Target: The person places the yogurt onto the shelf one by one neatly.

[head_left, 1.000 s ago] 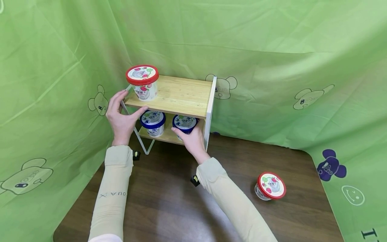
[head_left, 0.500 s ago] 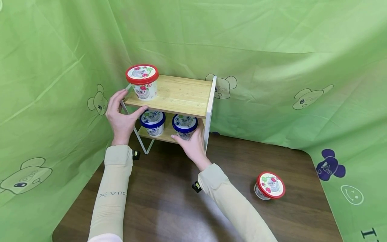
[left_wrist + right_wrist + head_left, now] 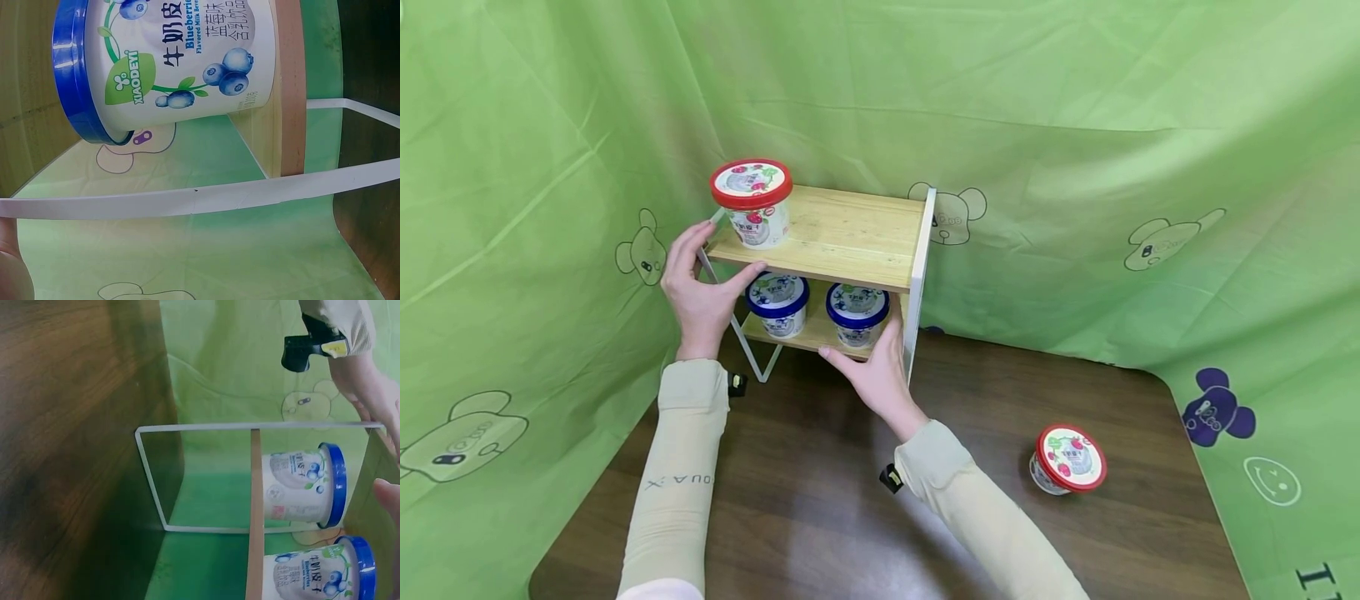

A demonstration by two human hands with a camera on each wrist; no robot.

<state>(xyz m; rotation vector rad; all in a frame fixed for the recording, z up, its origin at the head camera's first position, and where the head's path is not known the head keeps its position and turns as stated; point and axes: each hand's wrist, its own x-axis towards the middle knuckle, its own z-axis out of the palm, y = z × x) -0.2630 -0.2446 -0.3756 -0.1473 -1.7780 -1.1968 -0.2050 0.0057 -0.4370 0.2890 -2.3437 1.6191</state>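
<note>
At the rack's upper left corner, my left hand (image 3: pixel 700 304) holds the two-tier shelf rack (image 3: pixel 857 242), thumb at the top board's front edge and fingers by the left frame. On the lower board, my right hand (image 3: pixel 883 371) is spread around the right blueberry tub (image 3: pixel 857 321), white with a blue lid. Its thumb sits away from the tub, near the board's front edge; other fingers reach between tub and right frame, partly hidden. A second blueberry tub (image 3: pixel 778 308) stands left of it. Above, a red-lidded tub (image 3: pixel 752 204) stands on the top board.
Another red-lidded tub (image 3: pixel 1067 458) stands on the dark wooden table (image 3: pixel 820 500), right of the right forearm. A green printed cloth (image 3: pixel 1037 167) hangs behind and beside the table. The rack's pale metal side frame (image 3: pixel 917 283) borders the right hand.
The right hand has loosened from the right blueberry tub and drawn back toward the front, its thumb lower and off the tub. The left hand stays where it was.
</note>
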